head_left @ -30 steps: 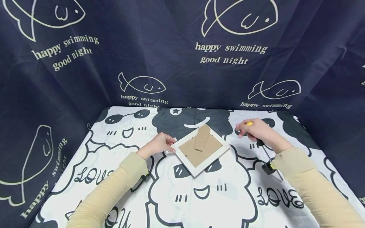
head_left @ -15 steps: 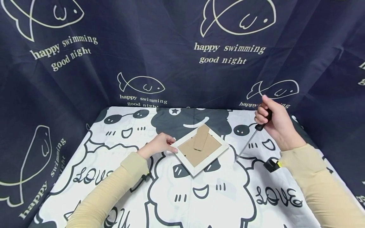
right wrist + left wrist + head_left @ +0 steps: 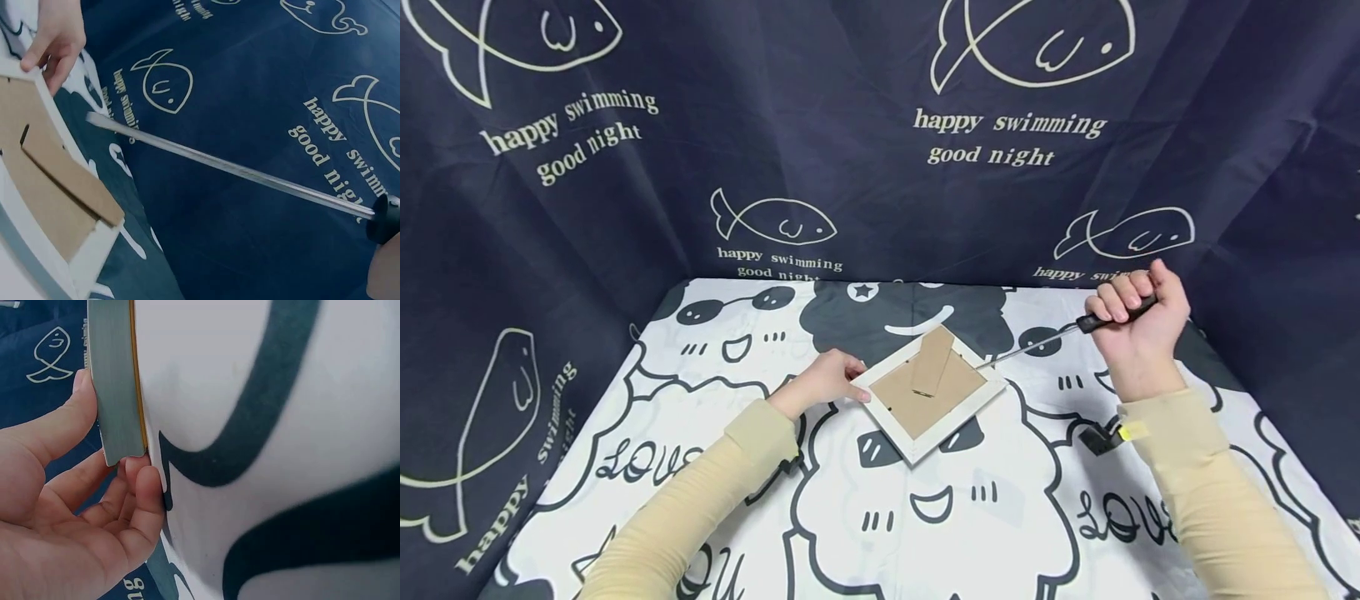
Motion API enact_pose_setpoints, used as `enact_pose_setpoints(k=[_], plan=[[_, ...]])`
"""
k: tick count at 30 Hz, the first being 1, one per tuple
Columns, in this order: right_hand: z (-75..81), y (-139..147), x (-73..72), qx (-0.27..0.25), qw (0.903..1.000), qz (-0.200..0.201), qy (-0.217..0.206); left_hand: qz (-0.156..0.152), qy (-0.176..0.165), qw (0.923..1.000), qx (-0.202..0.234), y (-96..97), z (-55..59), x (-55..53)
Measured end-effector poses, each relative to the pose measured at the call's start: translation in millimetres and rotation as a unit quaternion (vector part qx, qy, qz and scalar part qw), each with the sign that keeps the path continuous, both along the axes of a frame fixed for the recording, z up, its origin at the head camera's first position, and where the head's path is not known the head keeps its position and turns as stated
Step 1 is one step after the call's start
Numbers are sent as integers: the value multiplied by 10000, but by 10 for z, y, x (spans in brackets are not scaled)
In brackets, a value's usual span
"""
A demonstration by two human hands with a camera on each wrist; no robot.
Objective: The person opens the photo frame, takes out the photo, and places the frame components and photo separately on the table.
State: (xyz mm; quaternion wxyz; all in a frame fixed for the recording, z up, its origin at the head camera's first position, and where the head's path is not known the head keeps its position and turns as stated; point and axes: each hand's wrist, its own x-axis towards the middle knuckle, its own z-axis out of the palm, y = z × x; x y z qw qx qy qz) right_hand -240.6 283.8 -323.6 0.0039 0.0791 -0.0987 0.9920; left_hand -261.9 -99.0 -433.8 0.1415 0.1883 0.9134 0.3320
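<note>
- Left hand (image 3: 823,382): bare; thumb and fingers pinch the frame's left corner, thumb on the back face. Presumably placed there to steady it, away from the tool opposite.
- Picture frame (image 3: 917,418): white border, brown backing; back upward on the printed cloth (image 3: 955,546), between the two hands. Lies cornerwise to the person, long axis from near left to far right. Turned over, it seems, to expose the backing.
- Strut (image 3: 935,358): brown, set aslant on the backing, broad end toward the far corner.
- Screwdriver (image 3: 1084,323): black handle, steel shaft, flat tip. Long axis slopes down leftward; tip points at the frame's right side and, in the right wrist view, stands apart from it.
- Right hand (image 3: 1142,337): raised, fingers wrapped around the handle; a full-fist hold, probably for a firm, low-angled aim.
</note>
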Motion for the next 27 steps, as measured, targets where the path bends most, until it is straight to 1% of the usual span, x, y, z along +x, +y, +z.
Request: enact_pose_setpoints(k=[4, 6, 10, 14, 18, 22, 24, 27], plan=[[-92, -22, 4, -624, 9974, -235, -261, 98, -44, 9999, -11, 20, 27, 20], [-145, -40, 7, -847, 9953, -307, -357, 125, -39, 9999, -25, 27, 39, 25], [-264, -88, 3, -1087, 9909, -476, -631, 149, -36, 9998, -100, 31, 22, 10], [-396, -139, -9, -1278, 9837, -709, -1050, 134, -41, 9998, -148, 30, -13, -19], [-514, -199, -29, -1407, 9762, -993, -1315, 122, -58, 9998, -164, 32, -15, -29], [-575, -272, -34, -1417, 9712, -1169, -1518, 119, -78, 9998, -149, 36, -13, -28], [-592, -315, -25, -1386, 9718, -1163, -1512, 114, -74, 9998, -135, 32, -20, -27], [-611, -383, 4, -1247, 9782, -1103, -1242, 110, -47, 9998, -160, 34, -30, -25]])
